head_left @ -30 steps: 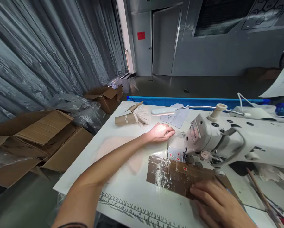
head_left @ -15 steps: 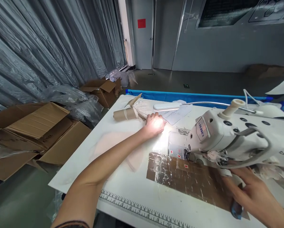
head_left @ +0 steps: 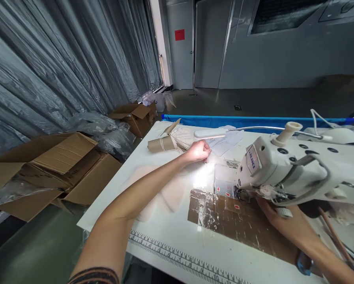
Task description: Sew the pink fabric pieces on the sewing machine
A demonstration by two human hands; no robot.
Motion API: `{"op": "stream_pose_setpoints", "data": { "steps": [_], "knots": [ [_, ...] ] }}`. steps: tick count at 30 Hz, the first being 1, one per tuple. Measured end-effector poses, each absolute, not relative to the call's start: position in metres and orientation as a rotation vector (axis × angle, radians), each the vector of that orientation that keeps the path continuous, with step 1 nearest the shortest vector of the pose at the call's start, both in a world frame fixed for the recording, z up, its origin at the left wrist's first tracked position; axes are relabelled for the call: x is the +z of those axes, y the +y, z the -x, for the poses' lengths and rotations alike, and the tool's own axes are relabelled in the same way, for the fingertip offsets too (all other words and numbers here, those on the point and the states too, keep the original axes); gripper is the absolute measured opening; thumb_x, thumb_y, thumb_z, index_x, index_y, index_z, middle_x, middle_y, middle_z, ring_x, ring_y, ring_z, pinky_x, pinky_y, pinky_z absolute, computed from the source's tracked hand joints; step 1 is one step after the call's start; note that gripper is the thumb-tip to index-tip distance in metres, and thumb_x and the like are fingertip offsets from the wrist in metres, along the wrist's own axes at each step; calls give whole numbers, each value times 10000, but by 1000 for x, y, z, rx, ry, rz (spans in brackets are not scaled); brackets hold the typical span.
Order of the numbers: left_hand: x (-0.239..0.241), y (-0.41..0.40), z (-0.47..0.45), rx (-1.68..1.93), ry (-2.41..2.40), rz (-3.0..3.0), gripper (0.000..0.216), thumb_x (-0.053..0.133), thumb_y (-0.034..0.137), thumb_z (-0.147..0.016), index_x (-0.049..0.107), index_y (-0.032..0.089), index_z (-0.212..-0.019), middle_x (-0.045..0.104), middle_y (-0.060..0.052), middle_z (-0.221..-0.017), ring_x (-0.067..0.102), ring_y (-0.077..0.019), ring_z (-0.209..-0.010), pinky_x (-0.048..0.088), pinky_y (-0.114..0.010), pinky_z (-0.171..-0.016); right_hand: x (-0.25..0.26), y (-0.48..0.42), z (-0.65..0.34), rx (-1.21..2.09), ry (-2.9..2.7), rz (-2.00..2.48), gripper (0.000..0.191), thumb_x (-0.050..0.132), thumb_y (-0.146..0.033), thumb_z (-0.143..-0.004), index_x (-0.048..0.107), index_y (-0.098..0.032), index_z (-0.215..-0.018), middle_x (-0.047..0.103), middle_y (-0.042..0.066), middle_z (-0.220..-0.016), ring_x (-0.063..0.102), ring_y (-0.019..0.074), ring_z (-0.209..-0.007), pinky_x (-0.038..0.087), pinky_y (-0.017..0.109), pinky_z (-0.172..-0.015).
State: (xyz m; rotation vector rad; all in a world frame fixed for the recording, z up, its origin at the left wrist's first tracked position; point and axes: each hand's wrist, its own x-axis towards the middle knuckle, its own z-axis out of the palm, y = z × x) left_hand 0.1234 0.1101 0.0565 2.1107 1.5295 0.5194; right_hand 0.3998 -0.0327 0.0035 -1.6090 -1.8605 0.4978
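Note:
My left hand [head_left: 199, 151] is closed in a pinch under the bright lamp, left of the white sewing machine [head_left: 283, 165]. What its fingers hold, if anything, I cannot make out. Beside it lies pale lace fabric [head_left: 184, 137], next to a brown roll [head_left: 161, 144] tied with string. My right hand [head_left: 273, 213] reaches beneath the machine head from the right, its fingers hidden near the needle area. Brown taped sheeting [head_left: 224, 215] covers the table in front of the needle. Pale thin fabric pieces [head_left: 172, 193] rest under my left forearm.
A lamp [head_left: 209, 134] on a flexible neck lies above a marked paper sheet [head_left: 228, 138]. A printed ruler [head_left: 177, 256] runs along the front edge of the white table [head_left: 105, 209]. Open cardboard boxes [head_left: 85, 177] stand on the floor at left; scissor-like tools [head_left: 339, 244] lie at right.
My right hand has moved left and farther under the machine head. My left hand's fingers have curled closer together, near the same spot. The whole view has shifted slightly.

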Motion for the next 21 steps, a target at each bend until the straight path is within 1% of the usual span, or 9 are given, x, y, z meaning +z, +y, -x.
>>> {"op": "stream_pose_setpoints", "data": {
  "steps": [1,4,6,9,11,13,15,18,21],
  "knots": [
    [56,112,-122,535,1535,-2082,170,501,240,-878,597,137,-973,685,-19,-722,665,-146,-735,540,-256,-747,-1,-33,-399,536,-1857,1615,272,534,-444,-814,708,-237,-782,748,39,-871,687,304,-924,574,362,-754],
    [54,114,-113,583,1563,-2035,200,510,284,-891,607,135,-981,703,-73,-895,678,-156,-826,542,-267,-795,-12,-35,-400,584,-1832,1620,293,510,-463,-829,695,-238,-864,737,51,-961,662,318,-1001,556,404,-808],
    [52,114,-108,592,1563,-2030,229,529,290,-885,606,131,-1029,696,-91,-961,680,-160,-836,542,-269,-804,-16,-36,-401,587,-1833,1606,302,510,-477,-830,685,-236,-886,730,59,-975,662,315,-988,555,402,-781],
    [49,111,-105,583,1553,-2053,350,574,290,-853,565,126,-1162,682,-96,-1015,674,-180,-853,549,-300,-812,-16,-37,-399,576,-1831,1613,318,506,-496,-829,673,-225,-834,718,79,-911,681,296,-856,551,372,-665],
    [47,109,-106,585,1542,-2106,389,591,243,-819,562,139,-1193,644,-106,-1128,643,-215,-983,524,-347,-903,-15,-38,-398,551,-1847,1588,324,495,-493,-834,673,-224,-797,710,86,-894,684,283,-809,546,363,-650],
    [46,108,-108,582,1511,-2174,355,567,161,-795,603,159,-1149,592,-101,-1221,573,-238,-1130,453,-369,-1018,-13,-39,-397,528,-1874,1553,328,486,-485,-845,684,-229,-791,708,87,-893,688,279,-806,547,361,-670],
    [44,106,-110,551,1470,-2222,303,542,120,-783,645,162,-1064,589,-93,-1198,545,-245,-1163,418,-369,-1054,-12,-40,-398,516,-1899,1546,341,480,-487,-860,696,-232,-790,704,87,-864,690,273,-770,547,356,-652],
    [41,105,-110,494,1453,-2222,202,579,177,-776,655,136,-959,607,-112,-1075,584,-274,-1054,450,-414,-999,-14,-41,-400,514,-1925,1557,358,481,-488,-871,692,-232,-735,695,86,-821,686,257,-709,544,348,-628],
    [39,106,-110,488,1462,-2177,93,586,195,-769,623,129,-822,603,-129,-1011,593,-284,-987,463,-435,-955,-18,-40,-402,516,-1943,1529,336,484,-470,-873,692,-239,-745,699,81,-867,687,256,-768,545,342,-661]
  ]
}}
